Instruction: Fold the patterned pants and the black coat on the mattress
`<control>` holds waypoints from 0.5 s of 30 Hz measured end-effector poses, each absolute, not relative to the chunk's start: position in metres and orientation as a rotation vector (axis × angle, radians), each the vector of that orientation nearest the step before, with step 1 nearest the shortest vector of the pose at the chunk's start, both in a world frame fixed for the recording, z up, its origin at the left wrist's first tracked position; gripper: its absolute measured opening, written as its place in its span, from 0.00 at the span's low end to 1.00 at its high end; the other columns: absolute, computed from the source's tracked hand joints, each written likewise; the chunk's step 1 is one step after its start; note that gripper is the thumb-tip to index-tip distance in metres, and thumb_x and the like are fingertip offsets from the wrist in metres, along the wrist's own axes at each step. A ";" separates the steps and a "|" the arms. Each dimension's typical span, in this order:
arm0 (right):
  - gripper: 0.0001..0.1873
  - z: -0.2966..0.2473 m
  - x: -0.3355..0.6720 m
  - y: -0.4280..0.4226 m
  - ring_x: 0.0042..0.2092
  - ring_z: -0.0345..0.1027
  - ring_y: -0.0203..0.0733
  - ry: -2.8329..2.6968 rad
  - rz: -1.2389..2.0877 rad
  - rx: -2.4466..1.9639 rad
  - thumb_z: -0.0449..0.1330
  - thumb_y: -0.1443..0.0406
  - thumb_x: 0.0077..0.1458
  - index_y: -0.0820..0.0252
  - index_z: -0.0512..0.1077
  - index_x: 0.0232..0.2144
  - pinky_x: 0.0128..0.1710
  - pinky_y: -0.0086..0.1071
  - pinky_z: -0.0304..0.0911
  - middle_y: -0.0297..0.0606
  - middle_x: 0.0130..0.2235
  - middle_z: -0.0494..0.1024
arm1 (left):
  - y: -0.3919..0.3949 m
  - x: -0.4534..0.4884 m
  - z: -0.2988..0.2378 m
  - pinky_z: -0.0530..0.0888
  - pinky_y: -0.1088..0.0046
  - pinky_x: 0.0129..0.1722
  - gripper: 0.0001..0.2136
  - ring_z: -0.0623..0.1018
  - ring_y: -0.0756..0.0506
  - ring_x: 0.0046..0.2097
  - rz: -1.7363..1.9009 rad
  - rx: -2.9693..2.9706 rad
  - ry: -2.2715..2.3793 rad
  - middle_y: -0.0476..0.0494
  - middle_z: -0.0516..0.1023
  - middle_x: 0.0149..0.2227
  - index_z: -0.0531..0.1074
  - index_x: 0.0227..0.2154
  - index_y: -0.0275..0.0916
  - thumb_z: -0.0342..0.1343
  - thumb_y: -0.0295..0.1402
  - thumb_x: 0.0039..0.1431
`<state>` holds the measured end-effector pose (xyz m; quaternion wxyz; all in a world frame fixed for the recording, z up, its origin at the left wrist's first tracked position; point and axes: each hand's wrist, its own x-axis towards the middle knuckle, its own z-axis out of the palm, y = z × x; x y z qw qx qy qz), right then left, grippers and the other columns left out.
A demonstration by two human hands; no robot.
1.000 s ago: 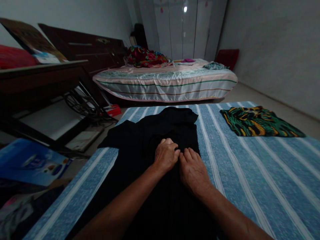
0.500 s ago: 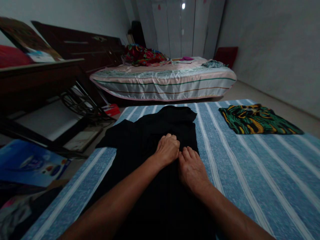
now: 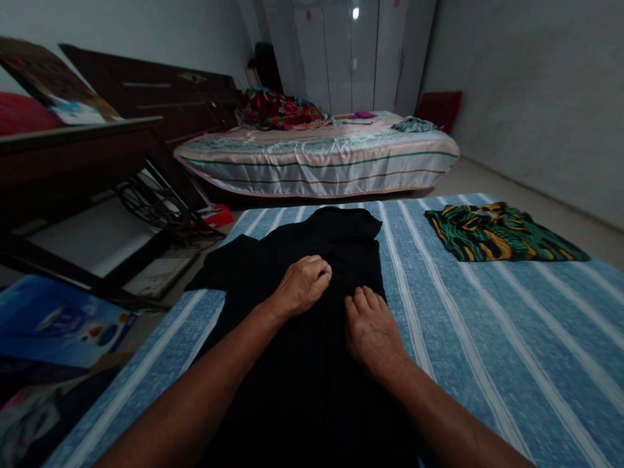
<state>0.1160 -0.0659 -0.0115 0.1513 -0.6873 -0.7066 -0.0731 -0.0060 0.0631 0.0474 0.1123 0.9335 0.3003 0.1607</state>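
Note:
A black short-sleeved garment (image 3: 292,370) lies spread on the striped blue cloth, one sleeve stretched out to the left and its collar end away from me. Over its middle, my left hand (image 3: 305,283) is closed in a loose fist, thumb against the curled fingers; I see no fabric pulled up in it. My right hand (image 3: 374,331) lies palm down on the garment near its right edge, fingers laid out on the fabric. A gap of dark cloth separates the two hands. The lower part of the garment is in shadow and partly behind my forearms.
A folded green, black and yellow patterned garment (image 3: 502,234) lies at the right on the blue striped cloth (image 3: 468,351). Beyond stands a bed (image 3: 316,169) with a red floral bundle (image 3: 280,109). At left are a dark table (image 3: 82,140) and a blue box (image 3: 63,325).
My left hand has moved left across the black garment, away from the right hand it was next to. My right hand has stayed in nearly the same place.

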 end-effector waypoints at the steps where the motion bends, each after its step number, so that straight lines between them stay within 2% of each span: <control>1: 0.21 -0.012 0.116 -0.066 0.56 0.58 0.55 -2.034 -0.209 -1.968 0.48 0.72 0.56 0.72 0.68 0.51 0.53 0.44 0.55 0.57 0.52 0.69 | 0.063 -0.008 0.049 0.67 0.75 0.36 0.08 0.72 0.49 0.34 0.464 2.725 0.876 0.48 0.72 0.29 0.70 0.25 0.37 0.48 0.26 0.56; 11: 0.20 -0.012 0.115 -0.065 0.56 0.59 0.55 -2.021 -0.214 -1.970 0.49 0.73 0.56 0.72 0.69 0.50 0.54 0.45 0.54 0.57 0.52 0.69 | 0.044 0.018 0.039 0.70 0.69 0.39 0.06 0.72 0.44 0.39 0.077 2.895 1.064 0.43 0.74 0.35 0.76 0.31 0.38 0.54 0.29 0.56; 15: 0.20 -0.013 0.116 -0.065 0.55 0.59 0.57 -2.027 -0.215 -1.966 0.49 0.72 0.56 0.72 0.69 0.49 0.53 0.45 0.55 0.56 0.52 0.70 | 0.041 0.022 0.041 0.70 0.69 0.38 0.07 0.72 0.43 0.41 -0.032 2.970 1.069 0.41 0.73 0.36 0.76 0.32 0.37 0.52 0.30 0.57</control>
